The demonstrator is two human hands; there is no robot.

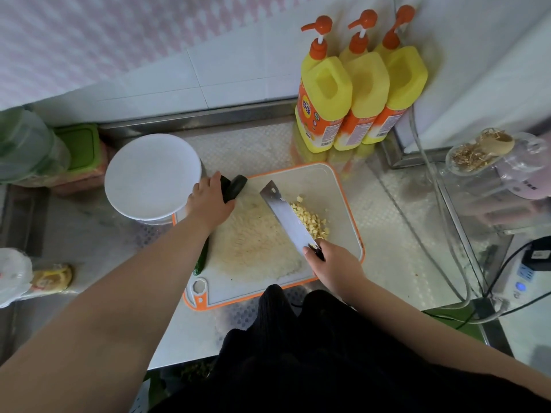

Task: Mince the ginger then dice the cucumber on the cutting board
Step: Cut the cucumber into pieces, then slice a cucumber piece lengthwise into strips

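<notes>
A white cutting board (334,186) with an orange rim lies on the steel counter. On its right side sits a heap of small yellow ginger bits (311,219). My right hand (334,263) grips the handle of a cleaver (283,213), whose blade lies tilted beside the ginger. My left hand (208,201) grips a dark green cucumber (235,186) at the board's far left corner. Another cucumber piece (201,259) lies along the board's left edge, partly hidden under my left forearm.
A white round plate (152,174) stands left of the board. Three yellow pump bottles (357,93) stand at the back. A glass dish with ginger peel (477,153) and a power strip (527,272) with cables are on the right. Green containers (80,144) sit far left.
</notes>
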